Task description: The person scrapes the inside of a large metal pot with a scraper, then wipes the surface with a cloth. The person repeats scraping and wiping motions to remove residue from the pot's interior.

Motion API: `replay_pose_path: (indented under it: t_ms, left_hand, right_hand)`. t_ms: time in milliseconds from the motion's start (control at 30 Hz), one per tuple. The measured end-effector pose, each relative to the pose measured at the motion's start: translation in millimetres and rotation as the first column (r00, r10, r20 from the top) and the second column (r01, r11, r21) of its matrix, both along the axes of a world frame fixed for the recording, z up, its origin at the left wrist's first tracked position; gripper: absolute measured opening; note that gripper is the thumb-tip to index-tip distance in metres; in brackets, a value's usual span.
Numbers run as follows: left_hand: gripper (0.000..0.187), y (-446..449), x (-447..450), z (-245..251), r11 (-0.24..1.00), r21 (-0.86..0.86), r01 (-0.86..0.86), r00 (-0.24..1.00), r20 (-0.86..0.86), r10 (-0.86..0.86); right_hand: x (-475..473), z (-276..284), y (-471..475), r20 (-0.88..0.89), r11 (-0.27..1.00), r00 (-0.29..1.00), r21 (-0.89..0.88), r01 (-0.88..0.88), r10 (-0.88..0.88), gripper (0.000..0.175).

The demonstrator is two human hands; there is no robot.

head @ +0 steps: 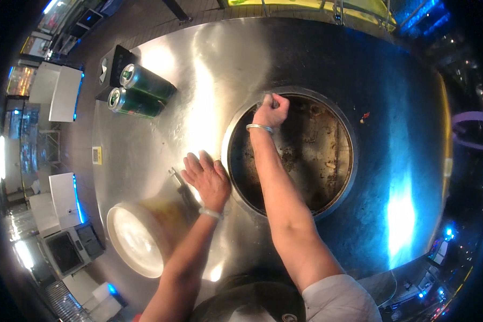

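My right hand [271, 110], with a silver bangle at the wrist, is clenched at the far left rim of a round opening [348, 177] in a stainless steel table. A small grey wad [261, 100] shows at its fingers, mostly hidden. Inside the opening is a brown-stained metal bottom [314, 149]. Left of this opening, my left hand [207, 179] rests palm down on the steel, fingers a little apart, holding nothing. A thin metal tool [179, 180] lies beside it, partly covered. A white plastic bucket [113, 237] stands near my left forearm; its inside looks whitish.
Two green drink cans [149, 84] stand at the far left beside a black tissue box [118, 60]. A yellow-edged printed code sticker [97, 155] is on the table's left edge. Small red scraps [364, 117] lie right of the opening. A purple curved object [471, 116] is beyond the right edge.
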State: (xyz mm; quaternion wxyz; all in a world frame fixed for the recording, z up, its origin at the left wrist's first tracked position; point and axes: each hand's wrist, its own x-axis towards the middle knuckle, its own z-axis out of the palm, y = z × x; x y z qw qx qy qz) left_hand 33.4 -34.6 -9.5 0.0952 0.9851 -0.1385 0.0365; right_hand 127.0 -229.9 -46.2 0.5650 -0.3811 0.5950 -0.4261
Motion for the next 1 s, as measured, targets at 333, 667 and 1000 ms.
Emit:
replay_pose_path:
  t_ms: [333,667,1000]
  left_hand:
    - [0.061,0,1,2,0.999,-0.006,-0.04,0.998,-0.056,0.039]
    - [0.061,-2,0,8,0.998,-0.057,-0.041,0.998,-0.042,0.038]
    - [0.06,0,2,6,0.995,-0.075,-0.062,0.996,-0.066,0.057]
  right_hand:
    - [-56,22,80,-0.043,0.856,0.862,-0.111,-0.506,0.504,0.012]
    - [-35,10,68,-0.047,0.9,0.9,0.081,-0.428,0.433,0.011]
    - [-13,18,11,0.159,0.998,0.987,0.068,0.003,-0.014,0.011]
